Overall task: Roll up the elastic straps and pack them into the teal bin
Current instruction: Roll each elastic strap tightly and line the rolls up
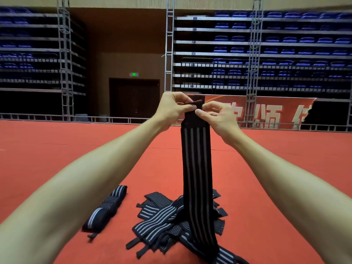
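Note:
A long black elastic strap (197, 168) with grey stripes hangs straight down from both raised hands. My left hand (172, 108) and my right hand (217, 116) pinch its top end, fingers curled over the dark end patch. Its lower end trails into a loose pile of similar straps (165, 220) on the red floor. To the left of the pile lies a row of rolled straps (106, 208), packed side by side. No teal bin shows in the head view.
Red carpeted floor (57, 159) stretches all around. A low metal rail (57, 117) edges it at the back, with a red banner (266, 115), truss towers and tiers of blue seats behind.

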A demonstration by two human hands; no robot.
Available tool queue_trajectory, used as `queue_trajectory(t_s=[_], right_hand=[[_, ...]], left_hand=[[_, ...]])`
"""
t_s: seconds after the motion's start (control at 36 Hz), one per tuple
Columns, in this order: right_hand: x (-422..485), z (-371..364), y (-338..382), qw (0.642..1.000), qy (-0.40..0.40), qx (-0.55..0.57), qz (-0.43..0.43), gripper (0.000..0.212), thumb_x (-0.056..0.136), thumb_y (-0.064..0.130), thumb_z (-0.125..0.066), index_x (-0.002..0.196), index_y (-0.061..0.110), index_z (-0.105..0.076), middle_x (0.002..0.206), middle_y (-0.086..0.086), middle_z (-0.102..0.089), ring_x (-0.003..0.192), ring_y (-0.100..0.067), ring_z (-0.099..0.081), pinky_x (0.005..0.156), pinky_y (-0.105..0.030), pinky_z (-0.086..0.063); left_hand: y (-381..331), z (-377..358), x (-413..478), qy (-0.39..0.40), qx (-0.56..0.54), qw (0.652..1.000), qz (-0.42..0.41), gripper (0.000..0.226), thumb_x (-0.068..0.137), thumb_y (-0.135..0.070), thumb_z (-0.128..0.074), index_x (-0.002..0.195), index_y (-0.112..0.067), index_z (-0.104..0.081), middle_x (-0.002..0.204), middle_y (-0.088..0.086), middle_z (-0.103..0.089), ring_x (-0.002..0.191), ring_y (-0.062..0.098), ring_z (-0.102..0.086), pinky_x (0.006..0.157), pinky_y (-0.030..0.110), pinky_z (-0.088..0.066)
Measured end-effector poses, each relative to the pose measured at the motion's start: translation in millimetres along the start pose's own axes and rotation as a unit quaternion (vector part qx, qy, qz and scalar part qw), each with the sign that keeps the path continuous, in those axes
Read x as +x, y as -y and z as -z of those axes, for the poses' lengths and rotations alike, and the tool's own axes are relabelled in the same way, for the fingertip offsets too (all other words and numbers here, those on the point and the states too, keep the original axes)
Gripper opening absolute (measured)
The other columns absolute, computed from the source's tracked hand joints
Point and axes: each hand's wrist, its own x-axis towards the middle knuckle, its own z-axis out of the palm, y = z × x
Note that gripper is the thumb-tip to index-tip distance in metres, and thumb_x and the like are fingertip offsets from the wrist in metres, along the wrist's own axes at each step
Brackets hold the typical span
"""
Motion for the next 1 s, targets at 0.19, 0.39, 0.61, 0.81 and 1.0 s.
queue_trajectory(t_s=[0.19,0.39,0.61,0.81,1.0], right_hand=[[6,-1,7,0.998,-0.038,0.05,-0.017,0.019,0.083,0.006,-0.077,0.076,0.019,-0.066,0.077,-0.001,-0.068,0.067,-0.002,-0.069,0.06,-0.019,-0.053],[8,-6,3,0.981,-0.082,0.154,-0.09,0.012,0.088,0.006,-0.071,0.079,0.012,-0.066,0.081,-0.007,-0.069,0.08,-0.024,-0.068,0.081,-0.047,-0.059],[12,-9,15,0.964,-0.091,0.217,-0.124,0.011,0.089,0.007,-0.07,0.083,0.011,-0.062,0.086,-0.011,-0.072,0.074,-0.021,-0.071,0.053,-0.028,-0.054],[13,-10,10,0.979,-0.102,0.147,-0.1,0.014,0.085,0.008,-0.076,0.08,0.014,-0.065,0.088,-0.009,-0.073,0.085,-0.021,-0.071,0.075,-0.037,-0.06],[13,-12,10,0.978,-0.13,0.138,-0.087,0.016,0.081,0.006,-0.08,0.078,0.014,-0.065,0.087,-0.009,-0.073,0.083,-0.02,-0.072,0.071,-0.035,-0.059]], left_hand=[[-3,0,-1,0.012,-0.025,1.0,0.003,0.014,0.081,-0.001,-0.077,0.079,-0.011,-0.069,0.077,0.001,-0.069,0.068,0.008,-0.067,0.064,0.021,-0.053],[-5,4,-3,0.033,-0.048,0.998,0.005,0.012,0.081,-0.002,-0.077,0.089,-0.009,-0.071,0.087,0.001,-0.072,0.08,0.006,-0.071,0.07,0.018,-0.054],[-9,5,1,-0.012,-0.014,1.0,-0.004,0.012,0.085,-0.007,-0.075,0.094,-0.001,-0.072,0.082,0.001,-0.07,0.068,0.005,-0.067,0.062,0.017,-0.052],[-5,6,-1,0.0,0.008,1.0,-0.016,0.005,0.088,-0.007,-0.072,0.084,-0.009,-0.07,0.084,0.002,-0.07,0.074,0.005,-0.066,0.071,0.02,-0.051],[-9,4,-2,-0.018,-0.004,1.0,-0.01,0.004,0.089,-0.005,-0.071,0.091,-0.001,-0.07,0.086,0.008,-0.07,0.077,0.011,-0.067,0.075,0.03,-0.057]])
